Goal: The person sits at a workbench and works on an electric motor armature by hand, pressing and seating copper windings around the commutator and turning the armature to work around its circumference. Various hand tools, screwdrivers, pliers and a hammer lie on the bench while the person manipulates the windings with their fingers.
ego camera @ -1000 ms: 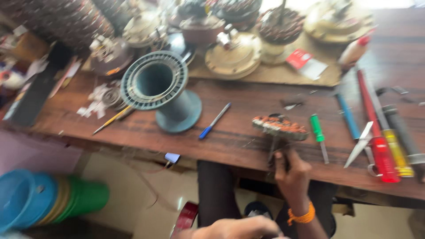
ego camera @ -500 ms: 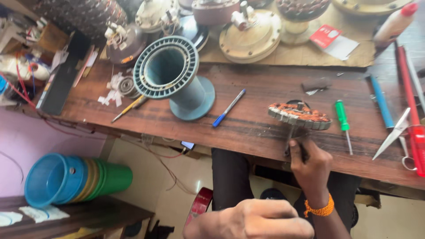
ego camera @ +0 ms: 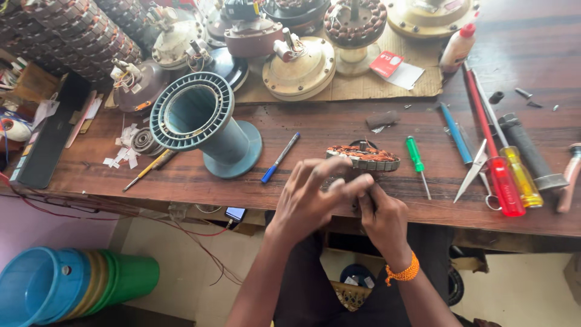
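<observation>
My left hand [ego camera: 311, 197] has its fingers [ego camera: 339, 181] spread loosely, tips brushing the near edge of the wound stator [ego camera: 363, 157], which lies flat at the front of the desk [ego camera: 339, 124]. My right hand [ego camera: 381, 218] curls below it near the desk edge, fingers bent tight; I cannot tell what they pinch, since my left hand hides them. The stator sits close to me, likely so both hands can reach it. Just right lies a green screwdriver [ego camera: 416, 158], then scissors [ego camera: 473, 175] and a red-handled screwdriver [ego camera: 496, 172]. To the left rest a blue pen [ego camera: 279, 158] and a big grey-blue spool [ego camera: 203, 124].
</observation>
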A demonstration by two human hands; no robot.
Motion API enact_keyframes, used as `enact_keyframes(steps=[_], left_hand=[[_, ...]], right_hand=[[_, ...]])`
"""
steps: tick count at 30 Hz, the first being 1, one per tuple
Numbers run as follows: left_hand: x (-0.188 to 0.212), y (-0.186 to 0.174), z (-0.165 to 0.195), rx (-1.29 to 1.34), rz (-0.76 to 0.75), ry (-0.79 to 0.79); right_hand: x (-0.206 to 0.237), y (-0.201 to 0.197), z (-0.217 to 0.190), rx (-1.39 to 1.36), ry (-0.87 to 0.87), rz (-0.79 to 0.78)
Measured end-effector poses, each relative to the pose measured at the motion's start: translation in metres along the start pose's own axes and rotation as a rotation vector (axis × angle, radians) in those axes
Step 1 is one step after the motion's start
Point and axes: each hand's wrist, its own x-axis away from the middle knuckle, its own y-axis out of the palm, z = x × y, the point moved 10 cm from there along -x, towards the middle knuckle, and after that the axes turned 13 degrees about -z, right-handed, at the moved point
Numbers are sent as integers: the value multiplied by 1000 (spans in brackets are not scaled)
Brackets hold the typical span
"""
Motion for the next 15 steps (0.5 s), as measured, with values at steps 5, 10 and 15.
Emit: enact_keyframes(steps=[5,10,15], left_hand=[[-2,39,-12,-74,-59,-10],[3,51,-6,-106,73,10],[5,57,0,-144,187,4]], right_hand=[[-1,-3,0,45,-20,-2],[3,-5,1,24,-87,-4],[6,-10,-2,6,-100,-11]])
